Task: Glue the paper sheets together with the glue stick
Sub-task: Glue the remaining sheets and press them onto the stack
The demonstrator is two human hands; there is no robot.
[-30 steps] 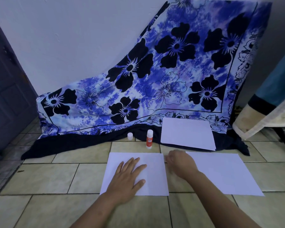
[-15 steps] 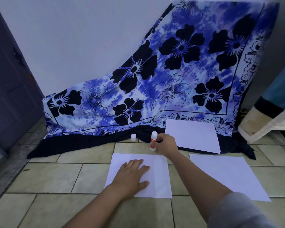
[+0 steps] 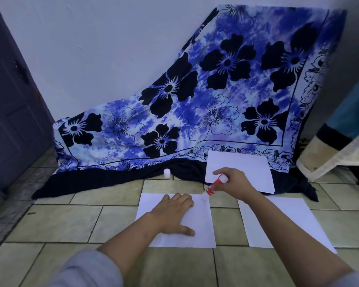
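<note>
Leaning down to the left, the glue stick (image 3: 215, 186) touches its tip to the far right corner of the left sheet (image 3: 201, 228) on the floor (image 3: 71, 222). Fingers of my right hand (image 3: 235, 184) curl round its top; my left hand (image 3: 172, 212) presses that sheet, fingers straight.

The glue stick (image 3: 214, 185) has a blurred tip — whether it touches the left sheet (image 3: 201, 224) is unclear, and its label is unreadable. A forearm hides part of the right sheet (image 3: 303, 210).
</note>
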